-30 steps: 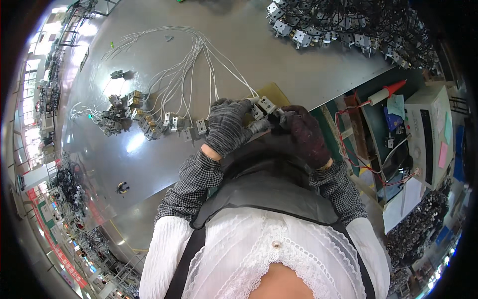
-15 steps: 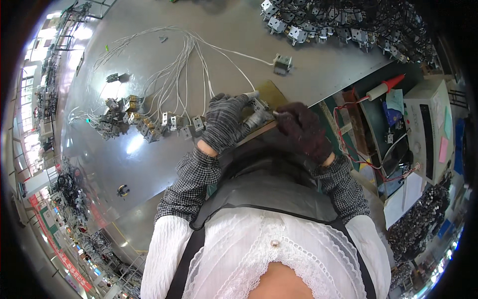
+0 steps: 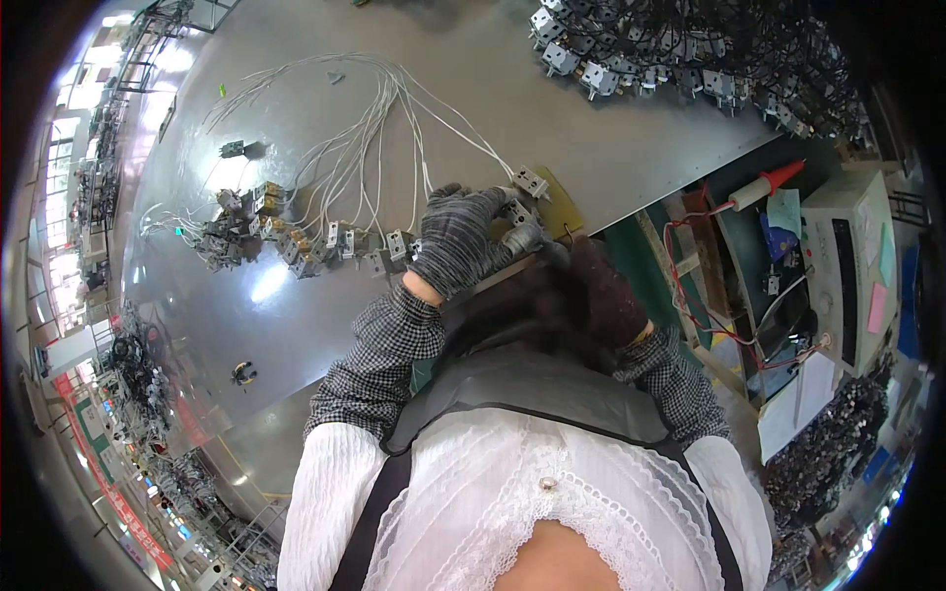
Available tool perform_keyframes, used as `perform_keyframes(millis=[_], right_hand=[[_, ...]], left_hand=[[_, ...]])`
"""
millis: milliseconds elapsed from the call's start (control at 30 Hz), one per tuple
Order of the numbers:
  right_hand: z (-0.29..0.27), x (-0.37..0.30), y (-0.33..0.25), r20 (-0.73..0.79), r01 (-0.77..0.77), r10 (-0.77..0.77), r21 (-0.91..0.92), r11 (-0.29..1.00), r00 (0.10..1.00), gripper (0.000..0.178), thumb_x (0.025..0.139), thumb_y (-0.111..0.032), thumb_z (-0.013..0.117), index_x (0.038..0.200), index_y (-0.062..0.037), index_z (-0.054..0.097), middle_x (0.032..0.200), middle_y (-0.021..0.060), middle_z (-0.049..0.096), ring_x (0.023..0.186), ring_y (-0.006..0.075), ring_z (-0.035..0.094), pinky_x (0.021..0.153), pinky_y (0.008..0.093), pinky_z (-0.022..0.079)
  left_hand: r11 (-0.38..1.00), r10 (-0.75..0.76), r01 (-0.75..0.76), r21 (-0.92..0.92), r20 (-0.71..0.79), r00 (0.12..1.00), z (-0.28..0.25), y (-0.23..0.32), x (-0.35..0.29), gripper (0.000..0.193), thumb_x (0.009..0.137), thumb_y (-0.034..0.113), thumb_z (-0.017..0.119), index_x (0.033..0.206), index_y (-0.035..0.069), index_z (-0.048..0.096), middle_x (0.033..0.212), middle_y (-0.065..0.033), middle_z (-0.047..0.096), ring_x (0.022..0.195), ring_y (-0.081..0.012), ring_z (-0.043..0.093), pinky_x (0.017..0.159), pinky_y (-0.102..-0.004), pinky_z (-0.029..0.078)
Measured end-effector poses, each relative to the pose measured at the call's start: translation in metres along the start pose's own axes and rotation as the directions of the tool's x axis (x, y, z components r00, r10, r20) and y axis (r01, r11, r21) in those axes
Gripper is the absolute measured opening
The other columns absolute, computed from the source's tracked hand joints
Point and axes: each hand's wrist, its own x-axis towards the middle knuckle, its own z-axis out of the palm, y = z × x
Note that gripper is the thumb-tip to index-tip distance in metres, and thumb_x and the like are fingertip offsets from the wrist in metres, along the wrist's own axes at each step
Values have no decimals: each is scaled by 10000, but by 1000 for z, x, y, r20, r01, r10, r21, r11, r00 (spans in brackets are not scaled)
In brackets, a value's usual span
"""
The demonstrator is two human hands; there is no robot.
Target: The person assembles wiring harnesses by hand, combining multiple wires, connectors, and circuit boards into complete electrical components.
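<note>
My left hand (image 3: 458, 236), in a grey striped glove, is closed around a small metal block (image 3: 516, 211) at the table's near edge. A second silvery metal block (image 3: 532, 183) sits just beyond it, on a yellowish pad (image 3: 560, 205), with thin white wires (image 3: 463, 128) running away from it. My right hand (image 3: 603, 295), in a dark maroon glove, is just off the table edge, right of the left fingertips. Its fingers are smeared by motion and partly hidden, so I cannot see whether they hold anything.
Several wired metal blocks (image 3: 340, 239) lie in a row left of my hand. A big heap of blocks with black cables (image 3: 690, 49) covers the far right. Right of me are a red-tipped probe (image 3: 764, 187) and a pale instrument box (image 3: 847, 266).
The wired metal block that lay farther off on the table is now on the pad, close to my left fingers. My right hand has drawn back toward me. The view has shifted slightly.
</note>
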Motion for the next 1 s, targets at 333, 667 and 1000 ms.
perform_keyframes(millis=[333, 667, 1000], right_hand=[[-1, 4, -4, 37, 379, -378, -156, 912, 925, 249, 931, -48, 698, 1160, 11, 622, 1091, 194, 628, 977, 278, 647, 823, 413, 540], [-5, 4, -6, 56, 66, -52, -303, 951, 997, 412, 844, -174, 809, 1179, -14, 630, 1088, 186, 648, 994, 346, 657, 853, 404, 542], [-12, -5, -4, 109, 121, -136, 135, 983, 985, 448, 922, -202, 769, 1266, 17, 584, 1156, 161, 685, 1104, 291, 672, 899, 414, 573]], left_hand=[[1000, 14, -14, -15, -3, 1000, -1, 5, 3, 403, 831, 344, 809, 1108, 67, 715, 940, -130, 738, 906, -339, 697, 941, -456, 492], [1000, -18, 18, 15, 8, 1000, 1, 6, 1, 395, 848, 363, 798, 1102, 73, 715, 945, -136, 743, 909, -346, 691, 945, -449, 495], [994, 107, -108, -4, -47, 993, -37, -3, -10, 715, 799, 367, 861, 1409, 97, 606, 1274, -202, 673, 1217, -341, 642, 1033, -449, 482]])
